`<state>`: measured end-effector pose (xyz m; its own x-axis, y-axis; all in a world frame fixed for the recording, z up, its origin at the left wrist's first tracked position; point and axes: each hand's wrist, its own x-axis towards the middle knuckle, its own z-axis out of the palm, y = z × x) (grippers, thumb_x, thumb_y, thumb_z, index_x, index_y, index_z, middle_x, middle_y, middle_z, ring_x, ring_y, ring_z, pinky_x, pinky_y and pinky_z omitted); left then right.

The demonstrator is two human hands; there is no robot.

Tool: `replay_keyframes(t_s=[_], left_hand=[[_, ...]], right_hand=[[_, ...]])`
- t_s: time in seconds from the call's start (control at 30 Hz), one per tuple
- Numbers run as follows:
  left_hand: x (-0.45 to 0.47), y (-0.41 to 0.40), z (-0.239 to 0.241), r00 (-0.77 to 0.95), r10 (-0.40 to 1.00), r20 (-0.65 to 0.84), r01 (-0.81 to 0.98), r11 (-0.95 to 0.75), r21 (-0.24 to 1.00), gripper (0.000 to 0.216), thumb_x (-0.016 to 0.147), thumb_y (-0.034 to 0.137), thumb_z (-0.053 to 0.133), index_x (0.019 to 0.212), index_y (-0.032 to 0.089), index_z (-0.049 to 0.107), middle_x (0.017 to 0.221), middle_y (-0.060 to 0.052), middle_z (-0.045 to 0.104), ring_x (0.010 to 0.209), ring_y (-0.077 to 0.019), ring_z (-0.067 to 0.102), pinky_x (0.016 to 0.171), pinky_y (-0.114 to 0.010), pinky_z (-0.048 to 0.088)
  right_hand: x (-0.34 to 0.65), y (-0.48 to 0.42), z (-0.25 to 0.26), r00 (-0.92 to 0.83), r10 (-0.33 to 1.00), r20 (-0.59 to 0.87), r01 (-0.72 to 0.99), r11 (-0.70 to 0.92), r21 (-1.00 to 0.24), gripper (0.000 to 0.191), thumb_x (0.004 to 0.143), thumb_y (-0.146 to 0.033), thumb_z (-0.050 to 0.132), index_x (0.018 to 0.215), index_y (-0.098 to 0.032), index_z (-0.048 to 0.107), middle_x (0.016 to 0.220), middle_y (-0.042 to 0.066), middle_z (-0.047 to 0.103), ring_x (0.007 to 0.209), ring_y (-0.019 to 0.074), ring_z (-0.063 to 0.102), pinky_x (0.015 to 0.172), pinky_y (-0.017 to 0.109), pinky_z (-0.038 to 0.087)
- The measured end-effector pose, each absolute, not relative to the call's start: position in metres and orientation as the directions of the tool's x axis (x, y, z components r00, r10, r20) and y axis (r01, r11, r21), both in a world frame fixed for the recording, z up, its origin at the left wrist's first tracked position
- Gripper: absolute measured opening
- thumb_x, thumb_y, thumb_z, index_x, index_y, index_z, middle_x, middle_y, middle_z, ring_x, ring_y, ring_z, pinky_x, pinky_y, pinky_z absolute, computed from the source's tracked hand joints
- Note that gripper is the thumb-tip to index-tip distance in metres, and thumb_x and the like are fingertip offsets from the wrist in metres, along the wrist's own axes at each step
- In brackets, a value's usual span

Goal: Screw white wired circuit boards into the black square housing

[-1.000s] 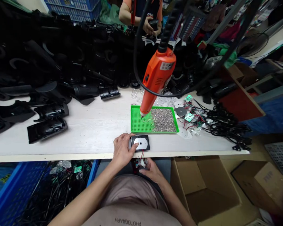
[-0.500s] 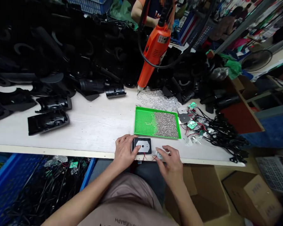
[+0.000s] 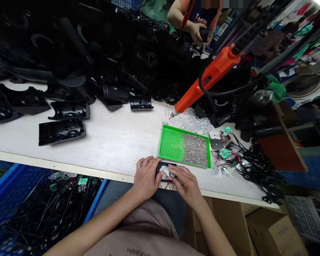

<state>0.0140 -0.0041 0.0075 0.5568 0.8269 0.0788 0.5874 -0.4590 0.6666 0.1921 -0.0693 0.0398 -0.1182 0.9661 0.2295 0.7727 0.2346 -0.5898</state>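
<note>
My left hand (image 3: 147, 179) grips the left side of a small rectangular black housing (image 3: 164, 179) at the table's front edge, thumb along its near side. A pale grey plate (image 3: 162, 169) lies inside the housing, partly covered by fingers. Over the housing, my right hand (image 3: 187, 185) pinches a small round silvery part (image 3: 171, 174). Thin red wires (image 3: 169, 182) hang below that part. Whether it touches the plate is hidden by the fingers. Just behind both hands sits a green perforated tray (image 3: 170, 145) with many small metal screws (image 3: 194, 149) heaped at its right.
An orange electric screwdriver (image 3: 206, 80) hangs tilted above clear beads (image 3: 194, 121). Black plastic shells (image 3: 61, 132) crowd the table's back and left. Wired green boards (image 3: 225, 153) and black cables lie right. A blue crate (image 3: 96, 199) stands lower left. Another person (image 3: 196, 30) works opposite.
My right hand has moved left, bringing the round part over the black housing. My left hand still grips the housing. The screwdriver leans further over, and the camera view has shifted.
</note>
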Motion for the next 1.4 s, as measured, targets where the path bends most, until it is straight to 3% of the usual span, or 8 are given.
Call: replay_keyframes(t_s=[0.13,0.3,0.4,0.53,0.63,0.9,1.13,1.4], left_hand=[[0.015,-0.005,0.006,0.57,0.818,0.08,0.594,-0.477,0.648,0.039,0.093,0.026,0.045,0.131,0.018,0.046,0.123,-0.01,0.061,0.122,-0.028,0.045,0.104,-0.05,0.027],[0.016,-0.008,0.004,0.574,0.814,0.089,0.62,-0.504,0.601,0.043,0.094,0.023,0.041,0.137,0.016,0.042,0.126,-0.011,0.06,0.123,-0.028,0.046,0.106,-0.051,0.025],[0.013,-0.01,0.003,0.548,0.821,0.159,0.617,-0.525,0.586,0.045,0.094,0.025,0.042,0.138,0.015,0.042,0.125,-0.012,0.06,0.123,-0.0281,0.046,0.106,-0.05,0.026],[0.009,-0.009,0.0,0.607,0.736,0.301,0.483,-0.642,0.595,0.048,0.093,0.043,0.05,0.136,0.021,0.048,0.122,-0.01,0.063,0.123,-0.0273,0.046,0.1,-0.043,0.032],[0.011,-0.008,-0.001,0.613,0.723,0.319,0.447,-0.65,0.614,0.055,0.088,0.052,0.055,0.135,0.026,0.05,0.117,-0.007,0.066,0.12,-0.0269,0.048,0.096,-0.041,0.034],[0.022,-0.007,0.002,0.569,0.768,0.292,0.506,-0.608,0.612,0.028,0.09,0.038,0.058,0.115,0.028,0.065,0.111,-0.005,0.069,0.116,-0.0258,0.052,0.095,-0.042,0.034],[0.023,-0.005,0.005,0.559,0.78,0.282,0.514,-0.593,0.62,0.025,0.089,0.032,0.058,0.113,0.027,0.065,0.12,-0.008,0.062,0.124,-0.0288,0.045,0.096,-0.045,0.037],[0.024,-0.008,0.005,0.543,0.805,0.237,0.533,-0.549,0.643,0.025,0.09,0.035,0.056,0.112,0.025,0.064,0.118,-0.008,0.063,0.119,-0.028,0.049,0.095,-0.045,0.038]], right_hand=[[0.193,-0.057,0.05,-0.292,0.944,0.152,0.847,0.329,-0.418,0.031,0.09,-0.014,0.052,0.118,-0.024,0.06,0.115,0.007,0.071,0.099,0.0229,0.063,0.083,0.041,0.051],[0.184,-0.052,0.056,-0.259,0.962,0.085,0.914,0.273,-0.3,0.028,0.089,-0.014,0.053,0.114,-0.02,0.063,0.107,0.008,0.071,0.093,0.0248,0.06,0.08,0.041,0.05],[0.183,-0.054,0.055,-0.216,0.974,0.076,0.91,0.229,-0.345,0.03,0.088,-0.015,0.054,0.116,-0.021,0.063,0.104,0.008,0.07,0.095,0.025,0.059,0.082,0.042,0.051],[0.185,-0.056,0.05,-0.194,0.977,0.085,0.878,0.212,-0.43,0.033,0.089,-0.016,0.052,0.121,-0.022,0.058,0.102,0.009,0.07,0.093,0.0252,0.061,0.083,0.044,0.052],[0.185,-0.059,0.046,-0.136,0.986,0.093,0.846,0.164,-0.508,0.037,0.089,-0.015,0.05,0.125,-0.022,0.053,0.102,0.009,0.069,0.092,0.0241,0.063,0.081,0.042,0.054],[0.206,-0.062,0.057,-0.111,0.994,0.012,0.747,0.092,-0.659,0.036,0.091,-0.014,0.045,0.124,-0.025,0.054,0.112,0.006,0.067,0.102,0.0188,0.063,0.087,0.035,0.053],[0.238,-0.046,0.034,-0.008,0.978,0.209,0.96,0.065,-0.271,0.022,0.093,-0.028,0.051,0.099,-0.02,0.071,0.091,0.007,0.073,0.085,0.0224,0.06,0.074,0.038,0.042],[0.233,-0.052,0.033,0.045,0.98,0.192,0.957,0.013,-0.29,0.023,0.093,-0.026,0.052,0.087,-0.022,0.074,0.077,0.007,0.071,0.077,0.0217,0.061,0.072,0.038,0.043]])
